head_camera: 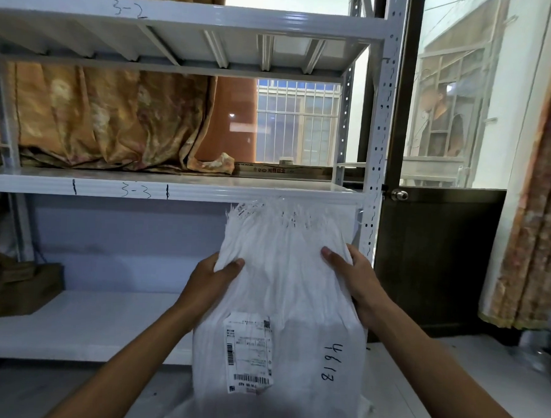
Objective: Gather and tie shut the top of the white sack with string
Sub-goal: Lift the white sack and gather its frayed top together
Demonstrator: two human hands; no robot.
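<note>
A white woven sack (282, 304) stands upright in front of me, its frayed top edge reaching up to the middle shelf rail. A shipping label (249, 353) and the handwritten number 46613 are on its front. My left hand (216, 279) grips the sack's left side below the top, thumb on the front. My right hand (356, 285) clasps the right side at about the same height. The fabric between my hands is wrinkled and partly drawn in. No string is visible.
A white metal shelf rack (142, 188) marked 3-2 and 3-3 stands right behind the sack. A cardboard box (21, 289) sits on the lower shelf at left. A dark door (436, 247) with a knob is at right, a curtain (532, 220) beyond it.
</note>
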